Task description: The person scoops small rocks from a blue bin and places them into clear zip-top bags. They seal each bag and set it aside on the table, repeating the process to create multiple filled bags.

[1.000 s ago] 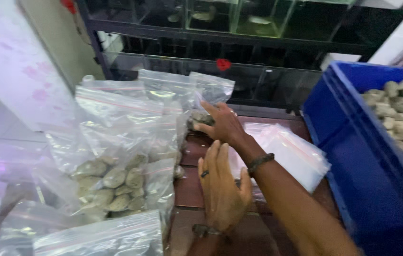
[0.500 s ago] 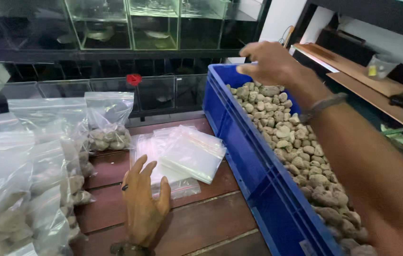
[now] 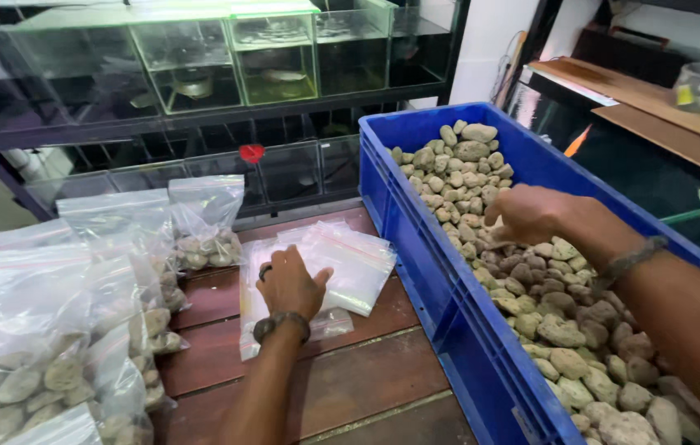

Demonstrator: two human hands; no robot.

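Our blue crate [image 3: 416, 239] holds rough, hard stones [image 3: 531, 280]; they look heavy together, so we pinch a few. Our right hand [image 3: 535, 216] curls on them. Our left hand [image 3: 288, 284] lies flat on thin, slippery bags [image 3: 350, 264].

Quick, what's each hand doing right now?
Left hand: flat on the empty clear bags, gripping nothing.
Right hand: curled among stones in blue crate; grasp unclear.

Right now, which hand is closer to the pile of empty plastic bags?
Left. The left hand rests flat on the empty plastic bags. The right hand is over in the blue crate, down on the stones.
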